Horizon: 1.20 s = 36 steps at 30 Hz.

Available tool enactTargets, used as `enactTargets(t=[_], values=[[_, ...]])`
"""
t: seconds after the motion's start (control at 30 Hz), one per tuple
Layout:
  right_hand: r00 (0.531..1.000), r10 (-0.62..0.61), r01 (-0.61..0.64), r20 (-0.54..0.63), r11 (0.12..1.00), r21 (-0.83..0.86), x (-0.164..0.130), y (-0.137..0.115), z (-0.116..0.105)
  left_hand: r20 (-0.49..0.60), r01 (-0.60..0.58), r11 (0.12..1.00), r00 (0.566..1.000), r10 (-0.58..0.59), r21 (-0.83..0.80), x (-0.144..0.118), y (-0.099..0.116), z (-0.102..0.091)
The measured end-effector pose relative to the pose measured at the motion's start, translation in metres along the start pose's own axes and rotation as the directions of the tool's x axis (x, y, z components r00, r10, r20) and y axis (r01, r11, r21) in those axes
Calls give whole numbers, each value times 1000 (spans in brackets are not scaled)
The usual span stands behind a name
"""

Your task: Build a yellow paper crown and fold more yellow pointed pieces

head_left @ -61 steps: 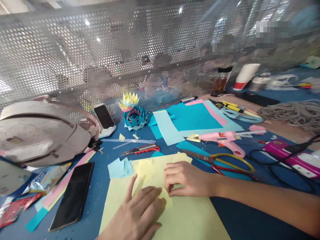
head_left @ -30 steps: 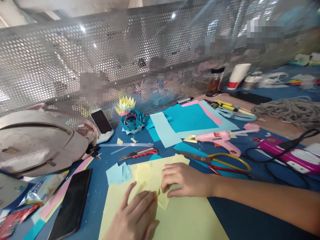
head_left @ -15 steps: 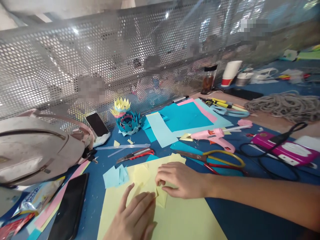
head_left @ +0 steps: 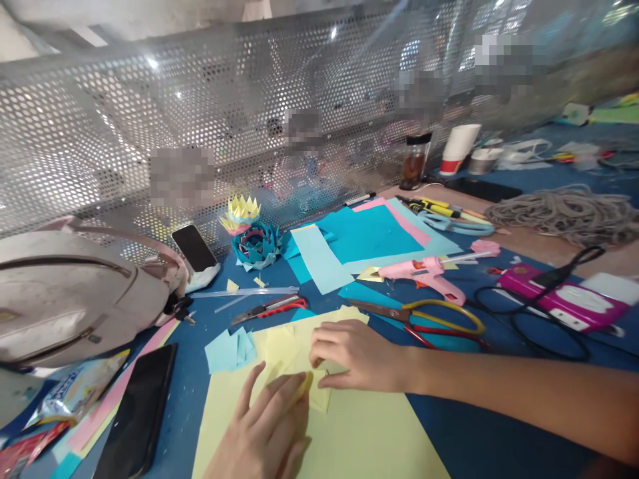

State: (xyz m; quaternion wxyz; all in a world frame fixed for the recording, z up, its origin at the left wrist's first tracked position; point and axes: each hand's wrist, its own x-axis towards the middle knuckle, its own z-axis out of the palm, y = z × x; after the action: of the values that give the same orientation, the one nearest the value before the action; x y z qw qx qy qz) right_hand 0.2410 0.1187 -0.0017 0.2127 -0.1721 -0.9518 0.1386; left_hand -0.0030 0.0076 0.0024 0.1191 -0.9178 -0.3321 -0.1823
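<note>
A small piece of yellow paper (head_left: 319, 394), partly folded, lies on a large pale yellow sheet (head_left: 374, 439). My left hand (head_left: 272, 419) has its fingertips pressed together on the piece's left side, one finger lifted away. From the right, my right hand (head_left: 352, 356) reaches in with curled fingers and its thumb against the same piece. Its far edge is hidden under my fingers. More small yellow papers (head_left: 282, 346) lie just beyond, beside a stack of light blue paper squares (head_left: 230, 350).
Scissors (head_left: 424, 319), a box cutter (head_left: 269, 308) and a pink glue gun (head_left: 424, 271) lie beyond my hands. Behind are a paper flower (head_left: 257, 245) and blue sheets (head_left: 379, 233). A phone (head_left: 137, 412) and backpack (head_left: 80, 293) are left; a magenta power strip (head_left: 564, 296) is right.
My left fingertips have shifted slightly up on the small yellow paper, and its folded edge shows more beside them. My right hand stays nearly in place. The view has moved a little.
</note>
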Motion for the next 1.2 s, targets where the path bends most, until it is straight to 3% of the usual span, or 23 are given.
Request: enactTargets(t=[0.17, 0.33, 0.47, 0.63, 0.83, 1.03, 1.2], values=[[1000, -8, 8, -18, 999, -37, 2, -3, 2, -152, 27, 1000, 988, -25, 8, 0, 6, 10], [1000, 4, -3, 17, 996, -89, 5, -5, 2, -3, -27, 999, 1000, 27, 23, 8, 3, -10], [988, 138, -143, 74, 987, 71, 9, -10, -4, 6, -15, 1000, 1000, 15, 14, 14, 3, -20], [967, 210, -239, 142, 944, 228, 11, -14, -8, 27, -4, 999, 1000, 2, 50, 11, 6, -13], [979, 157, -188, 131, 944, 271, 10, -12, -6, 64, 7, 998, 998, -12, 64, 7, 6, -11], [994, 37, -61, 102, 970, 236, 6, -7, -7, 88, 6, 998, 996, -11, 58, 6, 4, -10], [992, 26, -54, 120, 970, 238, 5, -5, -8, 105, -8, 999, 994, 4, 42, 7, 3, -9]])
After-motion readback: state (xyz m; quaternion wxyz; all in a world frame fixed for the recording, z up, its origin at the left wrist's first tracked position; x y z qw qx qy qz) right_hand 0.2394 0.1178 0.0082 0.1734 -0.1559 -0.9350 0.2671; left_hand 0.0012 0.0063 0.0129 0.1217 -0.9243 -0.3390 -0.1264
